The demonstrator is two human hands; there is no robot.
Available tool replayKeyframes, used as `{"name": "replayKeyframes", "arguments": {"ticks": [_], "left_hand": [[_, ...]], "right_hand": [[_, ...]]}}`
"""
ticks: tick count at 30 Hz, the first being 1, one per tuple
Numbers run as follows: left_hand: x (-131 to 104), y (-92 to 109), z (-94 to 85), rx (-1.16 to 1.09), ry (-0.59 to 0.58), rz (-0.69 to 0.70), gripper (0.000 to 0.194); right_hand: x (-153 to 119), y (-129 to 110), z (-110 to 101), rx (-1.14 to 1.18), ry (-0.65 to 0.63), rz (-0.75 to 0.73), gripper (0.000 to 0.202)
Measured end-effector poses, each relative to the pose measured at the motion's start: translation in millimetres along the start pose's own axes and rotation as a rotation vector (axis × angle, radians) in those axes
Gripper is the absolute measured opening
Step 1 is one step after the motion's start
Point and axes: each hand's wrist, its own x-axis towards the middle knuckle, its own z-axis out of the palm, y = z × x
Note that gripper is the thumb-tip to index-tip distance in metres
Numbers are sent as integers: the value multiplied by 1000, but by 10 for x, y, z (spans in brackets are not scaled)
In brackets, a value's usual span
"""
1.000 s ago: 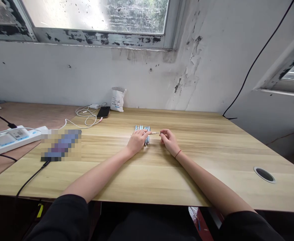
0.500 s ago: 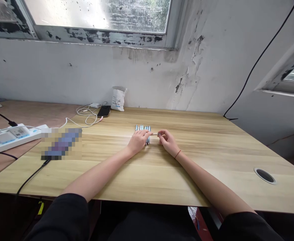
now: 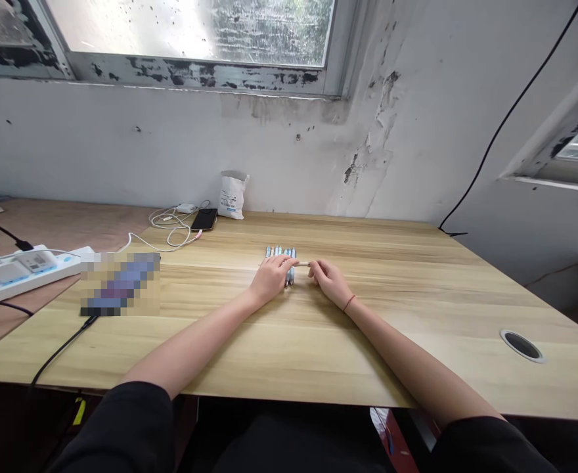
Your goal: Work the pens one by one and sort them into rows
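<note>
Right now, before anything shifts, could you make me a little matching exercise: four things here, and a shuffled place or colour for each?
Things
1. White packet
2. Phone with white cable
3. Bracelet
4. Pale pen

Place or colour
A. Red
B. Between the left hand and the right hand
C. Standing near the wall
D. Lying flat beside the packet

Right pairs: 1-C, 2-D, 3-A, 4-B

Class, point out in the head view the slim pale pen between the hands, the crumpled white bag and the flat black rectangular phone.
Slim pale pen [image 3: 303, 264]: head view, exposed barrel.
Crumpled white bag [image 3: 232, 195]: head view, front side.
Flat black rectangular phone [image 3: 204, 219]: head view, middle of screen.
</note>
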Motion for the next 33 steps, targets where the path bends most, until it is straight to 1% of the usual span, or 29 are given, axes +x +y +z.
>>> {"name": "replayKeyframes", "arguments": {"ticks": [3, 6, 13, 19, 22, 25, 29, 31, 33], "left_hand": [[1, 3, 0, -11, -4, -18, 32], [-1, 0, 4, -16, 0, -24, 31], [4, -13, 11, -47, -11, -44, 32], [-3, -3, -2, -25, -29, -40, 38], [-6, -1, -4, -18, -43, -39, 39], [-6, -1, -8, -16, -46, -44, 39], [-7, -2, -15, -12, -44, -38, 39], [-7, -5, -14, -14, -42, -28, 38], [-6, -8, -11, -26, -37, -22, 37]], "right_hand": [[0, -3, 11, 25, 32, -20, 35], [-5, -3, 15, -7, 38, -32, 31], [-12, -19, -8, -152, 1, -58, 34], [-12, -15, -4, -179, 73, -101, 28], [-11, -8, -11, -201, 85, -139, 28], [-6, 0, -27, -253, 66, -161, 29], [4, -8, -54, -307, -22, -157, 32], [5, -20, -64, -307, -59, -153, 37], [3, -28, -66, -284, -72, -139, 36]]}}
